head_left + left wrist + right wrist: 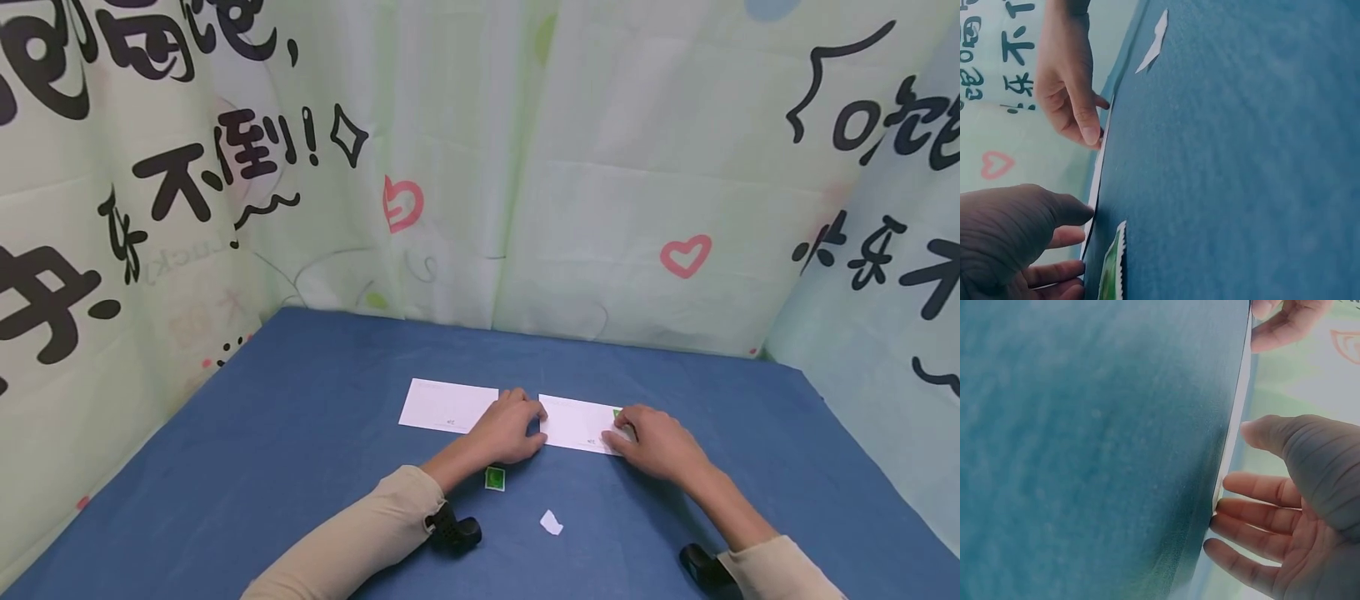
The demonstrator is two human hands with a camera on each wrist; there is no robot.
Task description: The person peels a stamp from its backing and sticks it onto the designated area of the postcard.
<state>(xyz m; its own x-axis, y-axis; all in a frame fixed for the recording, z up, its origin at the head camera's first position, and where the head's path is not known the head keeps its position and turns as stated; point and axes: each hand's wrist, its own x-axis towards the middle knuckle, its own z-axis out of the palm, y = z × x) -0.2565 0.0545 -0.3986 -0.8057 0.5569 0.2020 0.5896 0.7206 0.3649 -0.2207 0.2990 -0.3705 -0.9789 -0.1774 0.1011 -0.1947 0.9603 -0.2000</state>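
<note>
Between two hands point(508, 427) point(662, 442), one envelope point(576, 422)

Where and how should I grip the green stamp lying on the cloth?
Probably pinch the green stamp by its toothed white edges, coming from above its near side: it lies thin on the blue cloth, and the left hand is just beyond.

The left hand point(506, 429) touches the left end of the right-hand card point(573, 423); the right hand point(660, 442), fingers point(1263, 489) apart, touches its right end.
</note>
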